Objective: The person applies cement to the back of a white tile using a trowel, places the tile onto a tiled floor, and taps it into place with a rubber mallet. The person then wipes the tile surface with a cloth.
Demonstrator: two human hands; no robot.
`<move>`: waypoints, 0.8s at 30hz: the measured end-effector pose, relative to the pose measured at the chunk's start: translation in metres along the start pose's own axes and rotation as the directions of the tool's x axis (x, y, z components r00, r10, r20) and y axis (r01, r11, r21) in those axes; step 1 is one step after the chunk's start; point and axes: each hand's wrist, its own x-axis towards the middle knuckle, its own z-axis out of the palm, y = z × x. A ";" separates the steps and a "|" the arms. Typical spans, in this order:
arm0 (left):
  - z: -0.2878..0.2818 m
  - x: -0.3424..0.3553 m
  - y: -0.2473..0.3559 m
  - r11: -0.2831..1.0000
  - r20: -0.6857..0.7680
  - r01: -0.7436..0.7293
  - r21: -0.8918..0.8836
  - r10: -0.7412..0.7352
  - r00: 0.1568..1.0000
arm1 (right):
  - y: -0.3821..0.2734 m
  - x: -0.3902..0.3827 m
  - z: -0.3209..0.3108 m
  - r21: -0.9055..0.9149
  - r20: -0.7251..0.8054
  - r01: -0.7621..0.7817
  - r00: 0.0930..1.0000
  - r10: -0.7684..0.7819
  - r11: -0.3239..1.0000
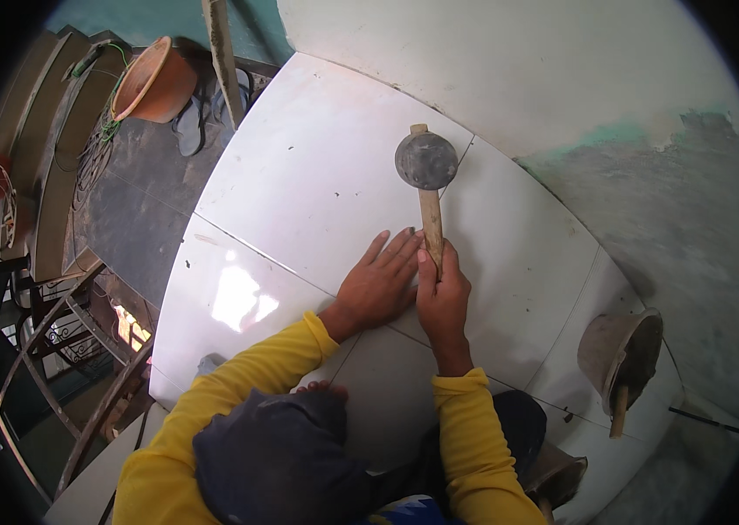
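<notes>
The floor (299, 175) is shiny white tile. The left hand (378, 284) lies flat and spread beside the right hand (442, 293), which grips a mallet (427, 175). Best tap softly, head flat on the tile.

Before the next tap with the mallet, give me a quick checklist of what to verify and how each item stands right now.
1. Grip: right hand closed on the wooden handle of the rubber mallet: ok.
2. Left hand flat on the white tile, well short of the mallet head: ok.
3. Mallet head over the tile joint: ok.
4. Tiles level across the joint: cannot tell.
5. Bucket with a tool handle in it, away from the hands: ok.
</notes>
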 end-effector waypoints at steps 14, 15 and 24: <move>-0.004 0.002 0.000 1.000 -0.011 -0.008 -0.013 0.007 1.000 | 0.001 0.007 0.003 -0.052 0.029 -0.105 0.994 0.106 0.993; -0.004 0.002 -0.001 1.000 -0.004 -0.006 -0.019 0.006 1.000 | 0.000 0.007 0.004 -0.014 -0.020 -0.034 0.999 0.034 0.999; -0.005 -0.002 -0.005 0.992 0.001 -0.008 -0.129 0.008 1.000 | 0.005 0.014 0.001 -0.097 0.087 -0.213 0.971 0.221 0.972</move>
